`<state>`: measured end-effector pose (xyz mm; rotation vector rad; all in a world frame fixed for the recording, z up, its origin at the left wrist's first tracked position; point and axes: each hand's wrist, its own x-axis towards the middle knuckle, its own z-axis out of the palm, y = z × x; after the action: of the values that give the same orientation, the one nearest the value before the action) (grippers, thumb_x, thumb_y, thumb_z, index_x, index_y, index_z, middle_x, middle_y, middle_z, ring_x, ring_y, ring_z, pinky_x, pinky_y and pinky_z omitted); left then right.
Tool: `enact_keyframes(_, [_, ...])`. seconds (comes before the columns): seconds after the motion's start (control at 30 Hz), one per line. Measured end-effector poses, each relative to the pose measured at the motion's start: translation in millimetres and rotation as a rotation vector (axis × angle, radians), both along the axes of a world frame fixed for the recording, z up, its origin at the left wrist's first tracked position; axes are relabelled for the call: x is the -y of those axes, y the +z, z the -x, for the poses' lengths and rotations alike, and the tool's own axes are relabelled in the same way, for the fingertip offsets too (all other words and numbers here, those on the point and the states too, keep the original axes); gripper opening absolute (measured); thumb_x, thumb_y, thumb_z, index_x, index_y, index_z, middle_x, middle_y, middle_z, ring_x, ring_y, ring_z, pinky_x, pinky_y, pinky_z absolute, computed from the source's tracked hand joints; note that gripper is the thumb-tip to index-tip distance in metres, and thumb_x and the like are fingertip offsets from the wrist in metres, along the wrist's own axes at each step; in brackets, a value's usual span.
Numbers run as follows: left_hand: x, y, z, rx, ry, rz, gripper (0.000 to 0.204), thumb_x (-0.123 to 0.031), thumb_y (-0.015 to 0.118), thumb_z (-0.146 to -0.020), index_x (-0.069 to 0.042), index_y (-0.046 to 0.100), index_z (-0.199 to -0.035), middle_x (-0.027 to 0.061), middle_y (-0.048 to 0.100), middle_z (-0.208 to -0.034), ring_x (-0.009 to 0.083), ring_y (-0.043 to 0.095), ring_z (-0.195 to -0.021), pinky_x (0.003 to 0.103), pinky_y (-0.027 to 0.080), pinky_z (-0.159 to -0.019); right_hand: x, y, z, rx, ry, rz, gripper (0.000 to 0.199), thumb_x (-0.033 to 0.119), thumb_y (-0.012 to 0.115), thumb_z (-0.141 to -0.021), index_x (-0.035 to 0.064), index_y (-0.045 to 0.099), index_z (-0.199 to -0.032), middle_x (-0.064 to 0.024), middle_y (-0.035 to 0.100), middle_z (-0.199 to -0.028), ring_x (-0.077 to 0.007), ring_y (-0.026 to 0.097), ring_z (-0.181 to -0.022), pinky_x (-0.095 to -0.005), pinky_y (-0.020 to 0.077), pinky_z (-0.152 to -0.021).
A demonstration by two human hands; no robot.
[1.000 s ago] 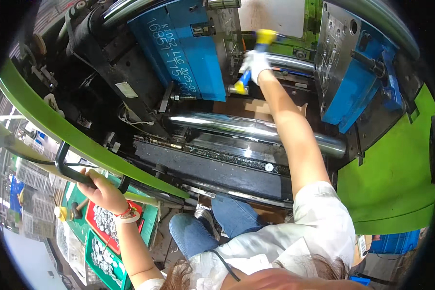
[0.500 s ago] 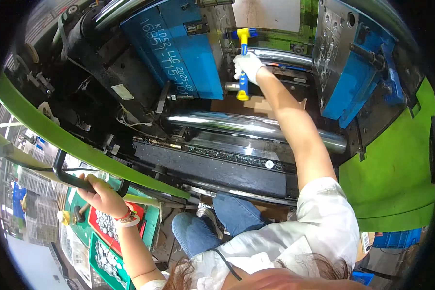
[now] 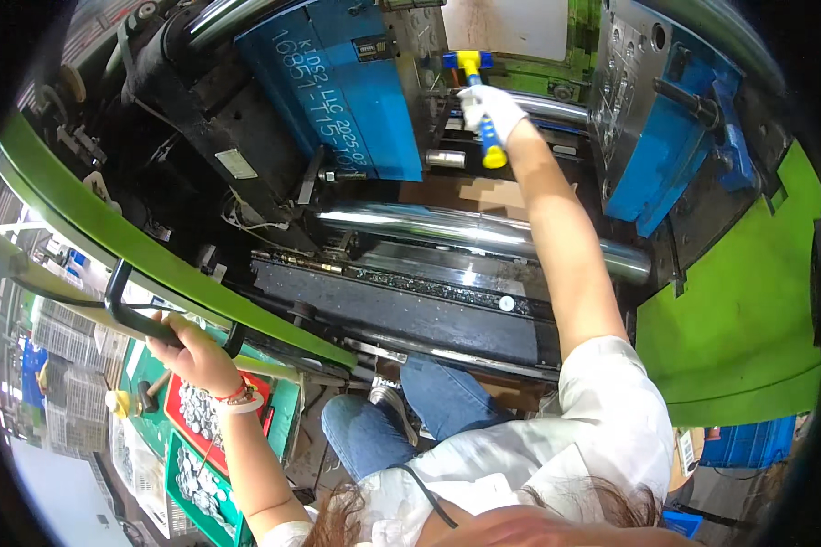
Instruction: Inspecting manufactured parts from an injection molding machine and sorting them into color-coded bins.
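My right hand (image 3: 494, 111), in a white glove, is closed around the handle of a mallet (image 3: 470, 62) with a yellow head, blue faces and a blue-and-yellow handle. It reaches between two blue mould halves, nearer to the left mould half (image 3: 342, 109) than to the right mould half (image 3: 661, 155). The mallet's head points away from me, close to the left half's metal face; I cannot tell whether it touches. On the left, my bare left hand (image 3: 201, 357) grips a black pull handle (image 3: 135, 316) on the green machine door (image 3: 178, 278).
A thick chrome bar (image 3: 429, 226) crosses below my right forearm. Under it runs a dark machine bed (image 3: 401, 314) bearing a small white disc (image 3: 506, 303). At lower left, red (image 3: 217, 447) and green trays (image 3: 175, 492) hold small grey pieces, near a hammer (image 3: 151, 394). A blue crate (image 3: 748, 445) stands lower right.
My right hand has shifted slightly right with the mallet. The handle's lower end has swung right and up, so the mallet now tilts. My left hand stays on the pull handle.
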<state>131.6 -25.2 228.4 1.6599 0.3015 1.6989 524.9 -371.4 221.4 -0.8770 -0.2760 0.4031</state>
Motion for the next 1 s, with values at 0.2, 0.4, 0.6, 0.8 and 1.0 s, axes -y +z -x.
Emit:
enact_keyframes(0.2, [1,0,2,-0.063,-0.04,0.038,0.021,-0.011,0.048,-0.095,-0.001,0.049,-0.113,0.0016,0.048,-0.091,0.0079,0.044,-0.073,0.021,0.039,-0.065,34,2,24,0.077,-0.744,-0.196,0.011,0.006,0.051,-0.088,0.0053,0.042,-0.082,-0.0062,0.045,-0.059,-0.0176,0.047,-0.043,-0.0397,0.0519,-0.041])
enact_keyframes(0.4, [3,2,1,-0.069,0.054,-0.018,0.019,-0.01,0.05,-0.094,-0.002,0.051,-0.111,-0.0012,0.049,-0.081,0.004,0.043,-0.065,0.019,0.035,-0.056,-48,-7,78,0.018,-0.374,0.067,0.01,0.007,0.057,-0.084,0.0039,0.049,-0.079,-0.0084,0.052,-0.06,-0.0218,0.049,-0.041,-0.0334,0.0473,-0.04])
enact_keyframes(0.6, [0,1,2,-0.07,-0.061,0.017,0.022,-0.011,0.048,-0.096,-0.001,0.048,-0.115,0.0018,0.048,-0.095,0.0079,0.043,-0.074,0.021,0.038,-0.064,11,-8,71,-0.004,-0.295,-0.007,0.007,0.014,0.056,-0.088,0.0079,0.054,-0.085,0.0007,0.048,-0.06,-0.0119,0.045,-0.043,-0.0278,0.041,-0.04])
enact_keyframes(0.8, [3,1,2,-0.089,0.002,0.045,0.021,-0.011,0.049,-0.096,-0.001,0.048,-0.115,0.0007,0.048,-0.093,0.0071,0.042,-0.073,0.02,0.037,-0.063,-40,-6,66,0.053,-0.693,-0.194,0.007,0.005,0.05,-0.086,0.0015,0.044,-0.085,-0.0107,0.049,-0.058,-0.0257,0.054,-0.045,-0.0416,0.056,-0.046])
enact_keyframes(1.0, [6,4,0,-0.026,0.01,0.003,0.018,-0.012,0.051,-0.094,-0.002,0.051,-0.11,-0.0029,0.048,-0.079,0.0034,0.04,-0.063,0.019,0.033,-0.054,0,-16,72,0.023,-0.234,0.168,0.009,0.013,0.057,-0.088,0.0056,0.053,-0.085,-0.002,0.05,-0.061,-0.0153,0.048,-0.044,-0.0331,0.0508,-0.047])
